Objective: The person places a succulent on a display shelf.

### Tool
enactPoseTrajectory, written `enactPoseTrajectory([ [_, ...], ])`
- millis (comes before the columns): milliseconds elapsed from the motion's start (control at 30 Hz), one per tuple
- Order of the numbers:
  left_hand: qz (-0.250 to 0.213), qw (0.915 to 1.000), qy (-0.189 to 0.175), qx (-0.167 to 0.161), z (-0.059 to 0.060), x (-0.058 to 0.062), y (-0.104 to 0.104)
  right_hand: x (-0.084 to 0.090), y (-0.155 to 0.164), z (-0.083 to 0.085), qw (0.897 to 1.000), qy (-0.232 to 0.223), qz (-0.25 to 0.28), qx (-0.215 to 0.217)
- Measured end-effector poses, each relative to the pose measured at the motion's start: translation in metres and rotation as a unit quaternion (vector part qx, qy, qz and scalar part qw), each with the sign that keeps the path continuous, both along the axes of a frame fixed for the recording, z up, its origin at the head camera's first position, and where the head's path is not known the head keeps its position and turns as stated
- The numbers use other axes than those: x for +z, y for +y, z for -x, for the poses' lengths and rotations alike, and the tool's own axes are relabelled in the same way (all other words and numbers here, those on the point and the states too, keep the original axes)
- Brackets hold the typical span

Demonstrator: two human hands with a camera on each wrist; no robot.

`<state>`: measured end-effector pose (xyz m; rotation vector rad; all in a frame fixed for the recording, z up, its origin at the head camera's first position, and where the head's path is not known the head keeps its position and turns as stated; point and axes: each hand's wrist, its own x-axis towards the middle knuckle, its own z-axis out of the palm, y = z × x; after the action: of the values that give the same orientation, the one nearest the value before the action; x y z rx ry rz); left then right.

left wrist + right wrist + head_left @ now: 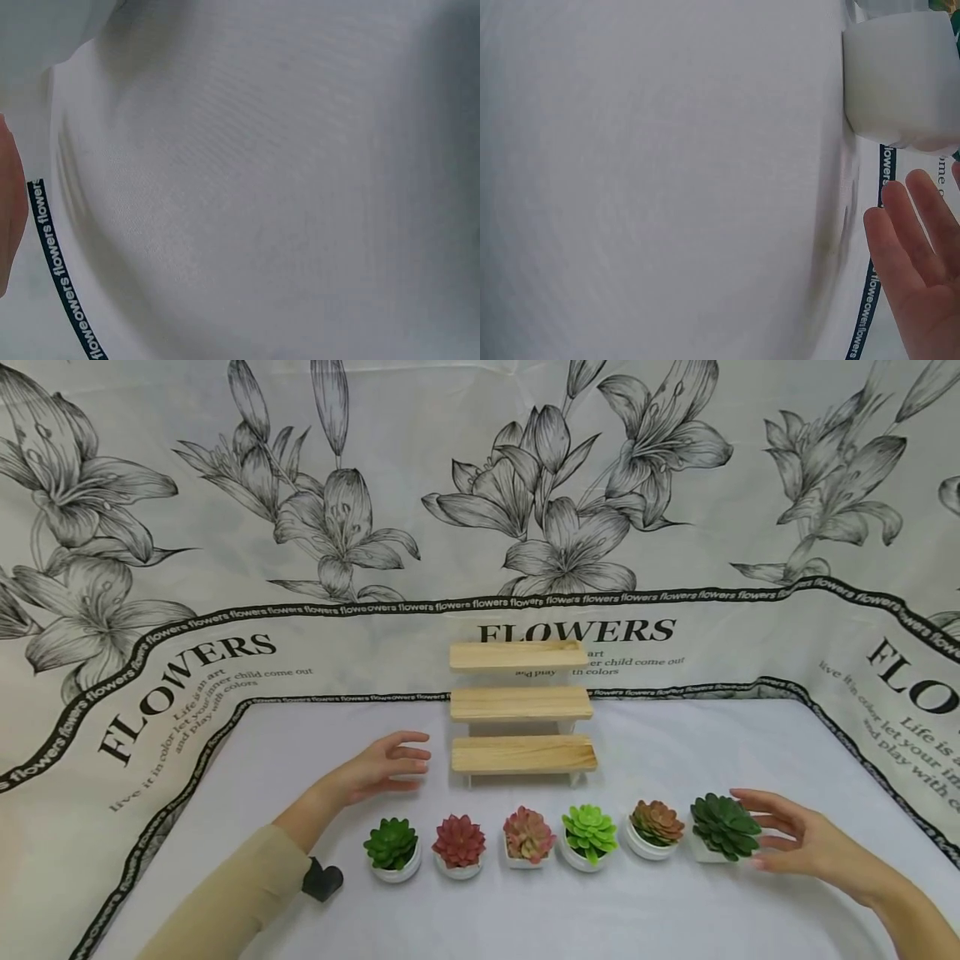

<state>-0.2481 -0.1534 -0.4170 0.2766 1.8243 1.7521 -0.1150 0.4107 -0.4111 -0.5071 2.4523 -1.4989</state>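
My right hand [806, 839] is just right of a dark green succulent [724, 827] in a white pot [900, 79]. Its fingers spread toward the plant; in the right wrist view the visible fingers [907, 236] look apart from the pot. Holding nothing, my left hand [388, 766] hovers left of a three-tier wooden stand [523, 755], fingers loosely bent. Below that hand sits a green succulent [391, 843] in a round white pot. The row continues rightward with a red succulent [459, 841], a pink one [528, 835], a bright green one [589, 832] and a brownish-orange one [657, 822].
A black heart-shaped object [322, 880] lies by the left sleeve [240, 893]. White cloth [637, 918] covers the table. Behind the stand hangs a flower-printed curtain [390, 647]. A pale shape [45, 34] fills a corner of the left wrist view; its kind is unclear.
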Motion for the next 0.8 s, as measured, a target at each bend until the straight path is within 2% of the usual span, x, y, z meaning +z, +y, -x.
enactPoseTrajectory([
  [233, 0.004, 0.9997, -0.006, -0.022, 0.005, 0.002, 0.013, 0.001, -0.004, 0.007, 1.0, -0.001, -0.008, 0.007],
  [467, 0.024, 0.9983, -0.003, -0.052, 0.012, 0.004, 0.024, 0.002, -0.004, 0.012, 0.997, -0.051, 0.047, 0.043],
  [800, 0.034, 0.9978, 0.006, -0.056, 0.016, 0.008, 0.029, -0.006, -0.008, 0.011, 0.99, -0.075, 0.097, 0.069],
])
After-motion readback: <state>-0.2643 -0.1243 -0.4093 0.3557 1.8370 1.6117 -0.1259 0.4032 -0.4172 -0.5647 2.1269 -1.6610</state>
